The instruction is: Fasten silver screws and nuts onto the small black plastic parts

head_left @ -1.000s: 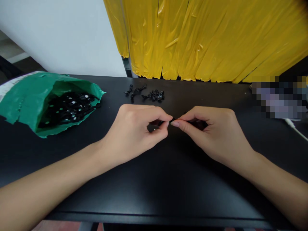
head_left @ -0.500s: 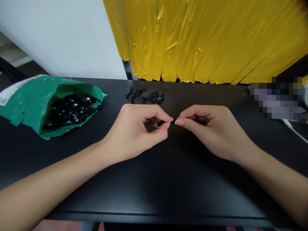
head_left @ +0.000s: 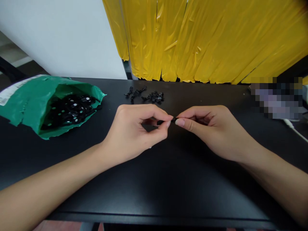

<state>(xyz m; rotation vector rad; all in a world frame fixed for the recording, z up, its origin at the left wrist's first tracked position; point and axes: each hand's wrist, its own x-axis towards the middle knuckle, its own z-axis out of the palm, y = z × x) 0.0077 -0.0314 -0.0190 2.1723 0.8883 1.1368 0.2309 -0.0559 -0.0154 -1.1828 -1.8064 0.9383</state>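
Thumb and forefinger of the left hand [head_left: 137, 130] and of the right hand [head_left: 208, 130] pinch a small black piece [head_left: 174, 120] between them, above the black table [head_left: 154, 183]. The fingertips hide most of its shape. Left of them, an open green bag [head_left: 31, 102] holds many black parts [head_left: 69, 109].

Green bag [head_left: 31, 102] blocks far left; front tabletop [head_left: 154, 189] seemingly clear.

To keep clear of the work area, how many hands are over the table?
2: the left hand on the bag's side and the right hand opposite, fingertips close together at a small black part. Neither hand is hidden behind the other.
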